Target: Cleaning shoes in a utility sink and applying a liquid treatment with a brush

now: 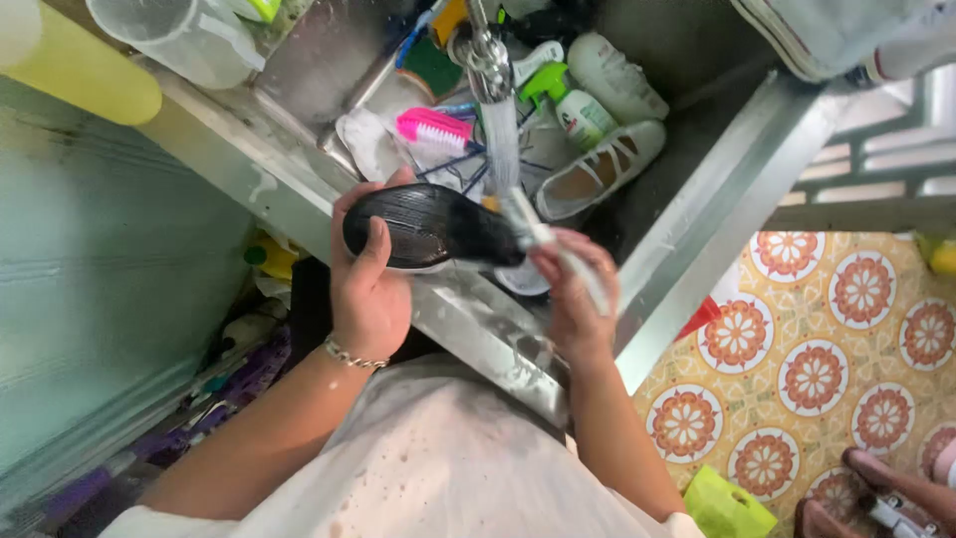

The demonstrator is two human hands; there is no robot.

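My left hand [366,289] grips a black shoe [428,225], sole side up, over the front rim of a steel sink [687,219]. My right hand [573,294] holds a white-handled brush [558,249] against the toe end of the shoe. Water runs from the faucet [486,55] down onto the shoe and brush. A bracelet sits on my left wrist.
In the sink lie a white shoe [602,169], a pink scrub brush [436,128], a green-topped spray bottle [573,105] and a white bottle [617,75]. A clear plastic jug [179,35] stands on the counter at left. A patterned tile floor [846,339] lies at right.
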